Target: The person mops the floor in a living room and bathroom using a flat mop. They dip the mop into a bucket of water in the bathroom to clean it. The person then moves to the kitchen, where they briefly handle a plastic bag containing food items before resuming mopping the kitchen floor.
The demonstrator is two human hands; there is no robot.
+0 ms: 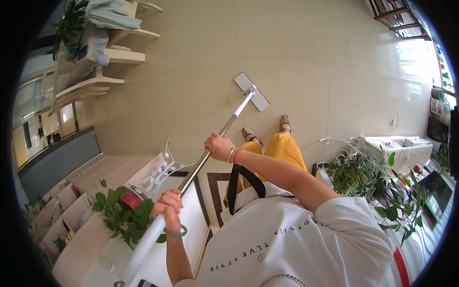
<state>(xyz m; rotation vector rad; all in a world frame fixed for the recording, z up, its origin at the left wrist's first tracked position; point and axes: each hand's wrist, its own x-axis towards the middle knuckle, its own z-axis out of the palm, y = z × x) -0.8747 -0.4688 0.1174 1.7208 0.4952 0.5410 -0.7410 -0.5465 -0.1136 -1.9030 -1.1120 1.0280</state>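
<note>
I hold a flat mop with both hands. My right hand (219, 146) grips the metal pole (228, 126) about halfway along, with bracelets on the wrist. My left hand (168, 204) is closed around the thicker white grip (143, 246) near the pole's upper end. The grey rectangular mop head (252, 92) lies flat on the beige tiled floor (296, 57), just ahead of my sandalled feet (266, 129). I wear yellow trousers and a white shirt.
A leafy potted plant (119, 217) stands on a white cabinet (81, 248) at lower left, beside a white wire rack (162, 167). White shelves (103, 57) stand at upper left. More green plants (368, 179) and a white unit (401, 146) are on the right.
</note>
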